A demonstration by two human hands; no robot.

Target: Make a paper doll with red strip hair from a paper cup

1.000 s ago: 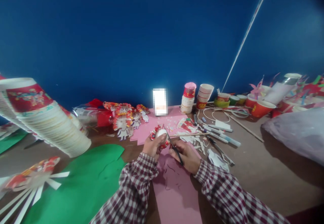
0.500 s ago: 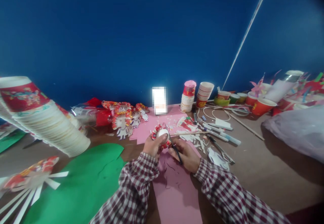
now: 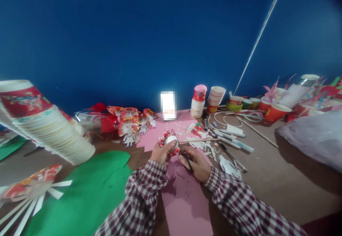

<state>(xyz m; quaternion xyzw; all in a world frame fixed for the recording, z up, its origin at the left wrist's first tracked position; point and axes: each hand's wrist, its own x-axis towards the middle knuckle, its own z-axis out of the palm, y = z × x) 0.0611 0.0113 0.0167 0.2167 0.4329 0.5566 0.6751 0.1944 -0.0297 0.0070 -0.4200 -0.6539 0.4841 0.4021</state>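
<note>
small red-and-white round paper piece (image 3: 171,139) pinched in the left hand (image 3: 161,154), black-handled metal scissors (image 3: 189,164) in the right (image 3: 198,163)

the left thumb presses its white middle, fingers closed beneath; the right fingers curl round the scissor handles. the piece, above the long pink paper sheet (image 3: 188,207), should be light, thin and springy, its curled red fringe easily bent or torn, so the flat middle seems the safest hold. its underside and the left fingertips are hidden; whether the blades touch its edge, or how far they part, i cannot tell. farther out, the tall leaning white paper-cup stack (image 3: 65,132) is cut off at left, and a bright white rectangle (image 3: 168,105) is pixelated.
</note>
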